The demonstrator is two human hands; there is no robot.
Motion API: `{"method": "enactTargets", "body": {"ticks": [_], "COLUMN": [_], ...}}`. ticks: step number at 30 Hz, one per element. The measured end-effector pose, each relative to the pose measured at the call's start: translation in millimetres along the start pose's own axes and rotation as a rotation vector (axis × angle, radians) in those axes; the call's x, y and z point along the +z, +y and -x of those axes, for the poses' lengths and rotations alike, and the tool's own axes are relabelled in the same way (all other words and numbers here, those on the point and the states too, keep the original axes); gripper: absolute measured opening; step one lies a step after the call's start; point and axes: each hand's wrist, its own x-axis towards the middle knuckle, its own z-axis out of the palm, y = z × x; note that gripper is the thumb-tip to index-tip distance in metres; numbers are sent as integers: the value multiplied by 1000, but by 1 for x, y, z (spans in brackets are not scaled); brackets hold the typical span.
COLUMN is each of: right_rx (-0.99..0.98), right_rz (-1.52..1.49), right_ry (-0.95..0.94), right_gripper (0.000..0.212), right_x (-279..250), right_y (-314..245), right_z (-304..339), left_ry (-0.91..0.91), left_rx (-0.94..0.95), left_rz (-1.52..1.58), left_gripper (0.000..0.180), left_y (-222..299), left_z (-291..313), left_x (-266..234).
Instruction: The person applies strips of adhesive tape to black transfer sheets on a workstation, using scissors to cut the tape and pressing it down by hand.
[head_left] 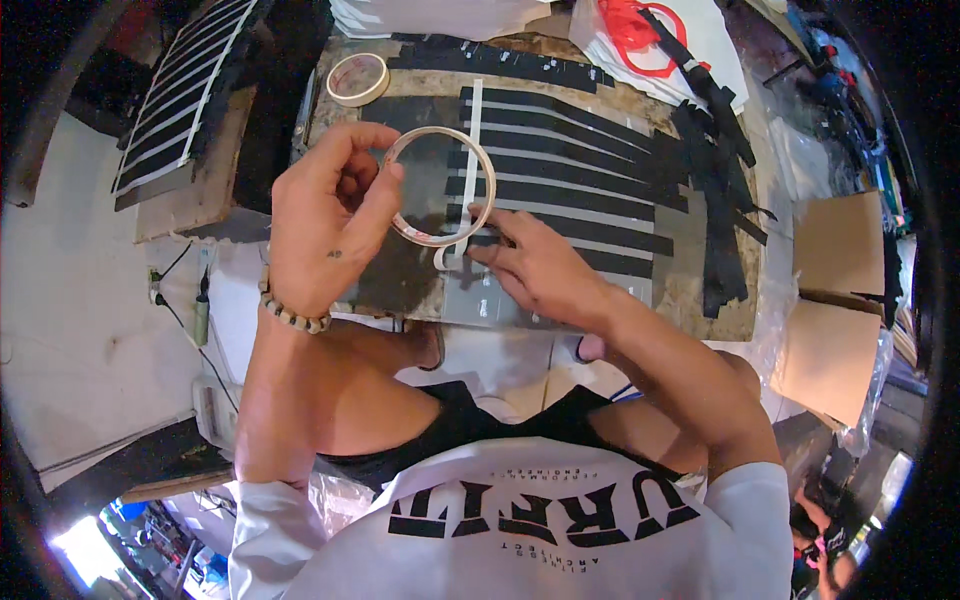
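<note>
My left hand [340, 215] pinches the rim of a thin roll of masking tape [492, 185], held up over the work table. A pale strip of tape [475, 120] runs lengthwise across the left ends of several black strips [570, 165]. These lie side by side, with gaps, on a grey sheet [490, 300]. My right hand [550, 262] has its thumb and bent fingers closed at the lower part of the tape strip, partly under the roll's edge. Below the fingers the strip's loose end curls. Whether the strip still joins the roll is hard to make out.
A second tape roll [358, 79] lies at the table's far left. Black strips [725, 220] pile at the right, near red material [640, 35] on white sheets. A striped black panel [190, 90] leans at the left; cardboard [835, 360] stands at the right.
</note>
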Motion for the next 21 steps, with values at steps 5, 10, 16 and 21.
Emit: {"method": "enactTargets", "body": {"ticks": [5,10,16,21], "right_rx": [-87,-104,-75,-16], "right_rz": [93,137,248,253], "right_ry": [-43,-42,-80,-94], "right_gripper": [38,37,44,53], "right_x": [1,0,0,2], "right_y": [1,-1,-9,-9], "right_z": [-2,-2,0,2], "left_ry": [-33,-76,-129,-198], "left_rx": [18,-2,1,22], "left_rz": [54,59,40,-41], "left_gripper": [21,22,23,24], "left_y": [-5,-16,-22,-28], "left_z": [1,1,1,-1], "left_x": [-4,-3,-4,-5]}}
